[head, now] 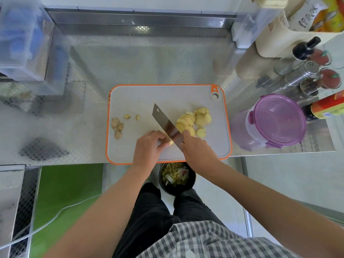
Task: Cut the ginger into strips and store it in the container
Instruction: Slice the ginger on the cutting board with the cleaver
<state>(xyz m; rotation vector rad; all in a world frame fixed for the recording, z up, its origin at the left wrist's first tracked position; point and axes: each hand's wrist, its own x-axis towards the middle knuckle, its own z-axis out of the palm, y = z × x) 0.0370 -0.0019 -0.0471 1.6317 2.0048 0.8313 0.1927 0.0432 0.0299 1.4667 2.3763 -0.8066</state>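
While the right hand grips the cleaver, its fingers curled round a handle hidden under the palm, the blade slants across the cutting board from upper left down to lower right. The left hand lies just left of the blade. Its fingers are bent down onto a small yellow ginger piece that touches the blade's near end. Most of that piece is covered, so its shape is hard to tell, and it looks pinched rather than merely pressed. A heap of pale ginger slices lies overlapping on the board just right of the blade. Near the board's left edge sit a few brownish peel scraps. The board rests on a metal desk. Just beside the board's right edge stands the container, its purple lid on. Below the desk's front edge, between the arms, a dark bin holds vegetable trimmings.
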